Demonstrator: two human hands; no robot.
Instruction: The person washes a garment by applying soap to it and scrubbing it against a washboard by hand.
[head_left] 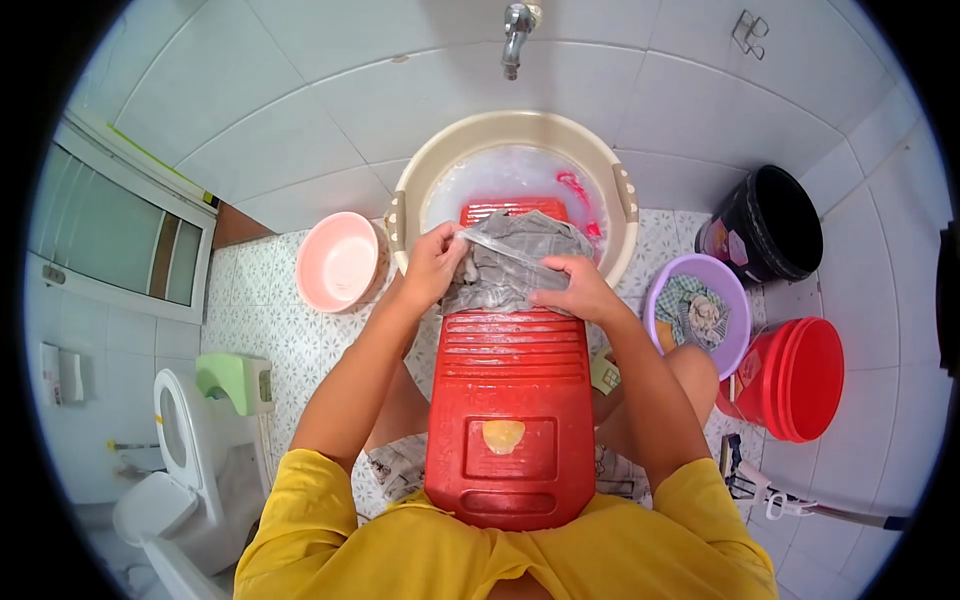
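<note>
A wet grey cloth garment (500,265) lies bunched over the upper ridges of a red washboard (510,400). My left hand (436,262) pinches the garment's pale band at its left edge. On the right side, my right hand (575,288) grips the same garment between thumb and fingers. The washboard leans from my lap into a large beige basin (520,125) of cloudy, sudsy water, where a bright pink item (572,184) floats. A yellowish piece of soap (503,436) rests in the washboard's lower recess.
Left of the basin stands a pink basin (338,262). To the right are a purple basin (735,290) with cloths, a black bucket (770,225) and a red bucket (785,380). A tap (516,40) juts from the wall above. A toilet (190,450) and green stool (235,380) are at left.
</note>
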